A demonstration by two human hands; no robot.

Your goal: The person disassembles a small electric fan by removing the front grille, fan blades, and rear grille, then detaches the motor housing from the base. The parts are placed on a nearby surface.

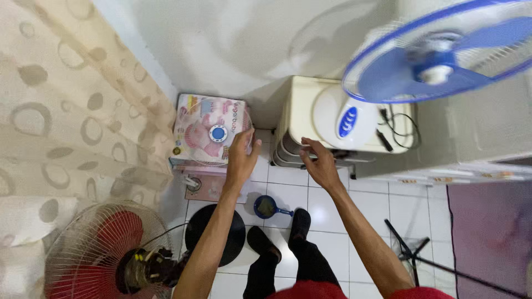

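Gripping a wire fan guard (221, 133), left hand (239, 158) holds its right edge.

White tiled floor (327, 213); round black base (216, 232), small blue pan (267, 207), black tripod (413, 252) on it.

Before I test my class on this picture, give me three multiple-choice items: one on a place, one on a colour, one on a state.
1. Where does the small blue pan lie?
A. on the floor tiles by the feet
B. on the cream cabinet
C. in the left hand

2. What colour are the blades of the fan with the bare motor, lower left?
A. blue
B. red
C. green

3. How is the right hand?
A. in a fist
B. gripping a cable
C. open, fingers spread

Answers: 1 A, it sits on white tile beside the black socks. 2 B, red shows behind the wire guard. 3 C, the fingers reach out and hold nothing.
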